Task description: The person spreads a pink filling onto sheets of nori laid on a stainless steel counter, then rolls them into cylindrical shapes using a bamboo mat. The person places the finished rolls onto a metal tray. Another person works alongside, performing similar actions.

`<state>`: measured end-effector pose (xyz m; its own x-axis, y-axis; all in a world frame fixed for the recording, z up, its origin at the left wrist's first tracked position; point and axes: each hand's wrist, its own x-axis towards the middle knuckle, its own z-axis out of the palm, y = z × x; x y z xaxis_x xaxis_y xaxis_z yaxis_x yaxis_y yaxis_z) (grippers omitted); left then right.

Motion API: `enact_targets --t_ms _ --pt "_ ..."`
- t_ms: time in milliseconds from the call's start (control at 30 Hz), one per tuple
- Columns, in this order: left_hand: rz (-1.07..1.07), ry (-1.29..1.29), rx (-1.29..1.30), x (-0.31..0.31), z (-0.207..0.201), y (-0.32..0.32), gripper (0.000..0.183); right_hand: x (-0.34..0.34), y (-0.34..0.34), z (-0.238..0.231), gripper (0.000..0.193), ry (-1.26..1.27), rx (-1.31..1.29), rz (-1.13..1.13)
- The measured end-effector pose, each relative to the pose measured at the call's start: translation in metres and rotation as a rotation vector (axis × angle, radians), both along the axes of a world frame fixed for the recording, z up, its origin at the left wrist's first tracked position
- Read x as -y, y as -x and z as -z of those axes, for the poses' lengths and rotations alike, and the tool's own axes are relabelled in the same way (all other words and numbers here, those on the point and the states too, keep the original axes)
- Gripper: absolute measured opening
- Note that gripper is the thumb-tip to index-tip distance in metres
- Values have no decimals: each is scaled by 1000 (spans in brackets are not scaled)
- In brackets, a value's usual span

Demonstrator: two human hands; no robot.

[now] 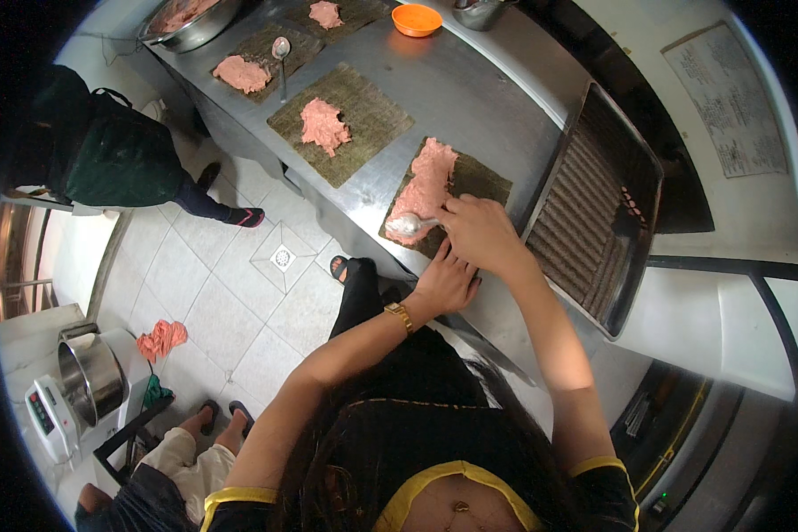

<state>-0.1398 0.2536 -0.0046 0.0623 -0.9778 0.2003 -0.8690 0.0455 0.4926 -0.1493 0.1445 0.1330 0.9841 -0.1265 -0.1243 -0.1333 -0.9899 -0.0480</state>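
Tiled floor (239, 297) spreads beneath a long steel worktop (474, 97). Near the worktop's edge lies a dark green seaweed sheet (481, 181), bearing a strip of pink paste (427, 188) whose long axis slants from upper right to lower left. Nearer to the paste is the right hand (483, 232), on its right, fingers clamped on a spoon (406, 225); the bowl sits leftward of them, at the strip's lower end. Below, the left hand (448, 279) has its fingers slightly apart by the sheet's near edge.
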Motion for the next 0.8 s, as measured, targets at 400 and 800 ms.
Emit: enact_targets --t_ms 400,800 --pt "-13 -11 80 0 -7 -1 62 29 21 26 28 67 201 155" --pt "-6 -25 58 1 -9 -2 68 57 -11 31 21 42 237 369"
